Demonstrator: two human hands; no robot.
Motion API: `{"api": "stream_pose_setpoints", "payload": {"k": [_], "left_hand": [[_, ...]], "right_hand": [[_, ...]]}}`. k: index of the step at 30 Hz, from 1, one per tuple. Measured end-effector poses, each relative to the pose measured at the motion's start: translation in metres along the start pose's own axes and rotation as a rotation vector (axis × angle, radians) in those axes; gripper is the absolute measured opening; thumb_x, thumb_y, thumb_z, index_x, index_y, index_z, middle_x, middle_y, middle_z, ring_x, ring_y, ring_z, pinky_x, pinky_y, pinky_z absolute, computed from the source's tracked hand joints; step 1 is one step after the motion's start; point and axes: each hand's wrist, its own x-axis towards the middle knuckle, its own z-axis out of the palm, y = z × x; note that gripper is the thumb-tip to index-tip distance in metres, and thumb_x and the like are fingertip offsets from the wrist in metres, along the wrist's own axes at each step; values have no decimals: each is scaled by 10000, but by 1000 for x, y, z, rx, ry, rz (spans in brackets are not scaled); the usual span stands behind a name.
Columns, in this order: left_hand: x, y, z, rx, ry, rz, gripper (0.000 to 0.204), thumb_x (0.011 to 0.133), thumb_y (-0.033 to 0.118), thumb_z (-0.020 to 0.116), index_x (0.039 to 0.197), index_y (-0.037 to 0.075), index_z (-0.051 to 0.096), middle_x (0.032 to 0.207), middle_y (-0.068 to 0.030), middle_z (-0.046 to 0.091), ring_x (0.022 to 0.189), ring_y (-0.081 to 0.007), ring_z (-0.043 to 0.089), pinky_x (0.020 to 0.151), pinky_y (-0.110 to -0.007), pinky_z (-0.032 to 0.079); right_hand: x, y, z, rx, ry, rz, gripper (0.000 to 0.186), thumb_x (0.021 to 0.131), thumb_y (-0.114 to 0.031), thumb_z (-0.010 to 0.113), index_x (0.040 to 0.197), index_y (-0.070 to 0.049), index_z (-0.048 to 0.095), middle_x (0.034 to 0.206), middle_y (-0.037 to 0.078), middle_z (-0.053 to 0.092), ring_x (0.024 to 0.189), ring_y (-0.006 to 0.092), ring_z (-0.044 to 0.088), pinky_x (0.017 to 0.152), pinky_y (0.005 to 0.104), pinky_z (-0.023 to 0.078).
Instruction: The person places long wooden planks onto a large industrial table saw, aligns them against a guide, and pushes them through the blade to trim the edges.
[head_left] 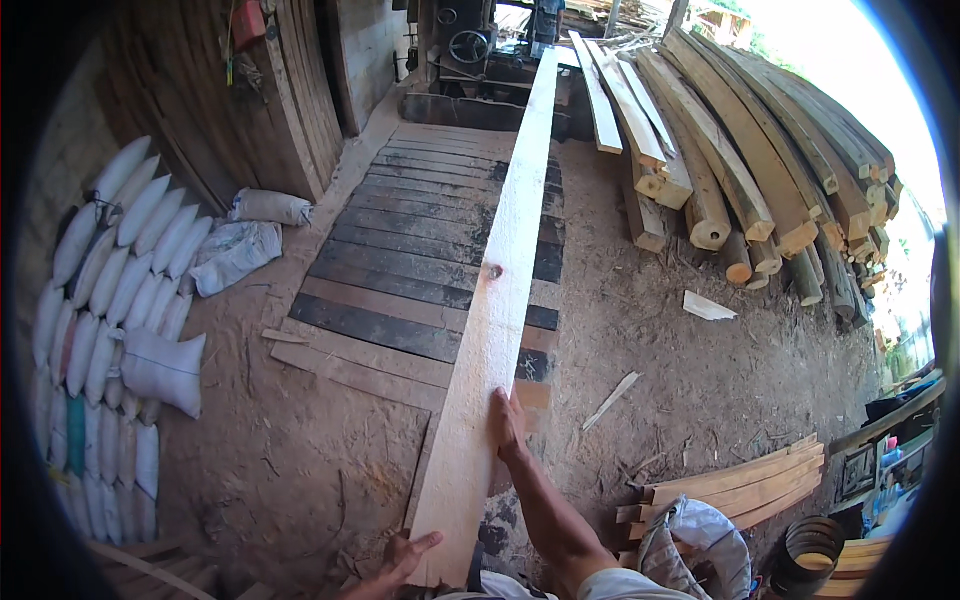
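A long pale wooden plank with a dark knot stretches from close to my body to the machine at the far end. My left hand holds the plank's near left edge, thumb on top and its other fingers mostly hidden. Farther along, my right hand grips the right edge, with some fingers out of sight at the plank's side. The machine is dark and has a round handwheel. Whether the plank's far tip rests on it or enters it, I cannot tell.
Dark boards lie in the ground beneath the plank. Stacked white sacks line the left wall. Timber beams are piled at the far right. Shorter boards and an open sack sit at the near right.
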Motion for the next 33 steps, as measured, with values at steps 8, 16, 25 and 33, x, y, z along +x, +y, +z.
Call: {"api": "stream_pose_setpoints", "payload": {"k": [8, 16, 25, 33], "left_hand": [[-44, -29, 48, -140, -125, 170, 614, 778, 418, 724, 1235, 31, 586, 1168, -169, 634, 1094, -238, 603, 935, -335, 479], [-9, 32, 22, -102, -130, 151, 611, 769, 332, 759, 1254, 14, 567, 1144, -144, 648, 1048, -224, 619, 914, -330, 491], [46, 148, 20, -97, -153, 54, 652, 712, 329, 816, 1231, 5, 589, 1108, -131, 673, 1005, -222, 640, 894, -326, 489], [143, 191, 21, 116, -174, 83, 643, 696, 336, 829, 1198, -4, 615, 1087, -133, 685, 997, -208, 645, 881, -314, 493]], "right_hand": [[-57, 18, -48, -76, -23, 112, 583, 998, -298, 461, 1506, -87, 269, 1413, 63, 458, 1255, 159, 422, 1060, 285, 303], [3, 6, -18, -105, -13, 105, 575, 1000, -322, 470, 1497, -88, 297, 1387, 69, 478, 1223, 166, 436, 1029, 290, 334], [121, -8, -17, -75, -47, 128, 608, 1002, -349, 467, 1508, -92, 249, 1417, 78, 443, 1250, 182, 426, 1050, 303, 325], [231, -49, -14, -91, -107, 123, 630, 1001, -393, 457, 1506, -88, 235, 1418, 83, 436, 1242, 191, 444, 1037, 316, 349]]}}
